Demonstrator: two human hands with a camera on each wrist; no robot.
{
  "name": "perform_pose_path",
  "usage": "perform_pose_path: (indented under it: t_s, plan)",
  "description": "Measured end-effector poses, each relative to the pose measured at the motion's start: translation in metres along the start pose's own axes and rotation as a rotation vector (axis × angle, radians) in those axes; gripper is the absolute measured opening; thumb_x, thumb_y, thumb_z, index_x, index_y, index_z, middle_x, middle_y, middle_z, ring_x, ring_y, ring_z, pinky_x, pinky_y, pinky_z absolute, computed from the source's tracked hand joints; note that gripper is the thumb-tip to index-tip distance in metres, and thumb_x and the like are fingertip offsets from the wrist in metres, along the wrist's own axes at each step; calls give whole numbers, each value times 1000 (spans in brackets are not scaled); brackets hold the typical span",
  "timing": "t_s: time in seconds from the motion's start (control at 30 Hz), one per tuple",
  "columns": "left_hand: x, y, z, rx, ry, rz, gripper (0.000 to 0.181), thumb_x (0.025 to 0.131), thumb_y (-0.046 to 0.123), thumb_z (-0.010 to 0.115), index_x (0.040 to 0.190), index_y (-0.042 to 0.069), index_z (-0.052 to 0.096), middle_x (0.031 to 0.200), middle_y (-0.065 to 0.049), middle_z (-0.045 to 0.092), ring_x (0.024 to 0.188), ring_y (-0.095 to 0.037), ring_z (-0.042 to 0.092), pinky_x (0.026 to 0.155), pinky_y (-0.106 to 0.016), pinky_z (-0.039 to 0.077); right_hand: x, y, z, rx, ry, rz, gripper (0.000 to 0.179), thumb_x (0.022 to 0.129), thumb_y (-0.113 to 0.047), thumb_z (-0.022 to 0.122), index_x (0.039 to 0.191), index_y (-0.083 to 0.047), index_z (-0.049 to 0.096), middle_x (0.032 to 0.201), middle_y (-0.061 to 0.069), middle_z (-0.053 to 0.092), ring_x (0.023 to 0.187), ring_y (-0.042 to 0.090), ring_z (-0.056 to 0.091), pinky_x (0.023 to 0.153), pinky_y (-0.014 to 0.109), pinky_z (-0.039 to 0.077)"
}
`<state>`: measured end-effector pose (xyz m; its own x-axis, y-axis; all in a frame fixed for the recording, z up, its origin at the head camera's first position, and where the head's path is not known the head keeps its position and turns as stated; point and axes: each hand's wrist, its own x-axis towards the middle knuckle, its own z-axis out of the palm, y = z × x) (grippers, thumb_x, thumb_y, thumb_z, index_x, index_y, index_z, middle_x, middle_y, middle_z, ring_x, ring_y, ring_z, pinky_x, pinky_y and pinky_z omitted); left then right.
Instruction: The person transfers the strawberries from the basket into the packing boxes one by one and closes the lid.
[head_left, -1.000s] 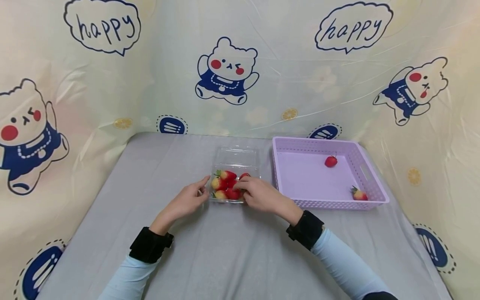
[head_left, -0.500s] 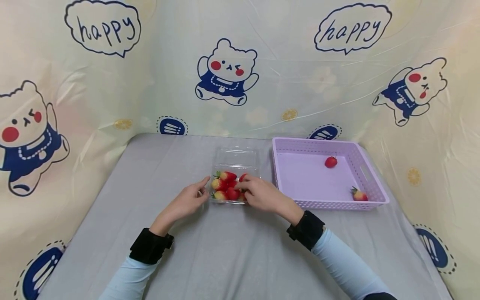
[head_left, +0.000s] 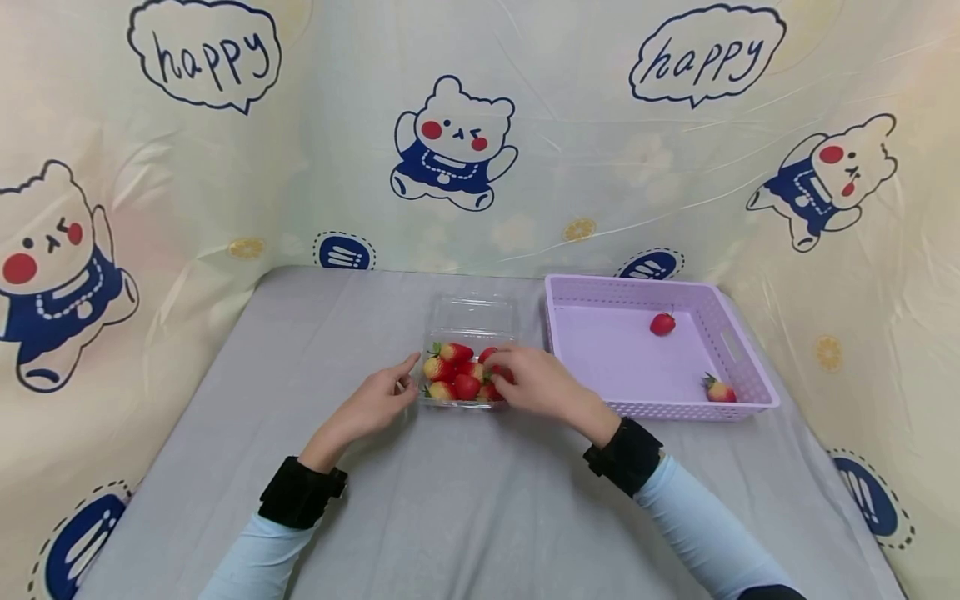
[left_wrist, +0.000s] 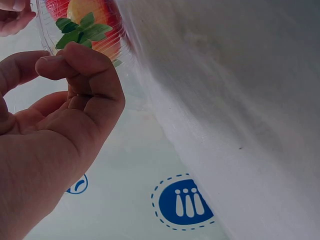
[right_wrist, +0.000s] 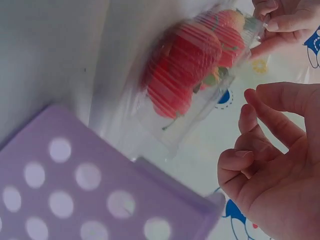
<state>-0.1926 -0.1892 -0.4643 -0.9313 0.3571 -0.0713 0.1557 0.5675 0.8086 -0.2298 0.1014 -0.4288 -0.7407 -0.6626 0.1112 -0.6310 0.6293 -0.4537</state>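
Note:
A clear plastic clamshell box (head_left: pixel 474 315) stands mid-table with its lid raised at the back. Several strawberries (head_left: pixel 455 352), red with pale shoulders, fill its front part. At its left wall is my left hand (head_left: pixel 380 398), index finger extended along the edge and the other fingers bent; nothing shows in its grasp. My right hand (head_left: pixel 542 385) is over the box's right edge, hiding part of the fruit there. In the right wrist view its thumb and index fingertip nearly meet, with no fruit between them. A strawberry's green leaves (left_wrist: pixel 82 34) show through the plastic beyond my left fingers.
Right of the box stands a purple perforated basket (head_left: pixel 600 350). One strawberry (head_left: pixel 662 324) lies toward its back, another strawberry (head_left: pixel 720 389) at its front right corner. Grey cloth (head_left: pixel 450 500) covers the table, and a printed curtain (head_left: pixel 570 158) hangs around it.
My right hand has drawn back slightly to the right, uncovering more strawberries in the box's right half. My left hand has stayed in place.

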Motion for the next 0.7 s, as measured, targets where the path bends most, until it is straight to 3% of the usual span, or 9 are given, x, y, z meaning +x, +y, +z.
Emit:
perform_pose_path:
  t_s: [0.27, 0.7]
  plan:
    - [0, 0, 0, 3, 3, 6, 61, 105, 5, 54, 159, -11, 32, 92, -8, 58, 64, -17, 44, 57, -28, 37, -8, 7, -23, 24, -1, 33, 25, 96, -9, 72, 121, -9, 77, 102, 3, 68, 87, 25, 63, 72, 32, 55]
    - [0, 1, 1, 13, 4, -15, 61, 105, 6, 55, 160, -10, 33, 92, -8, 57, 64, -18, 43, 57, -28, 37, -23, 24, -58, -37, -8, 131, 22, 99, -13, 70, 120, -10, 77, 101, 4, 67, 90, 25, 62, 81, 37, 56]
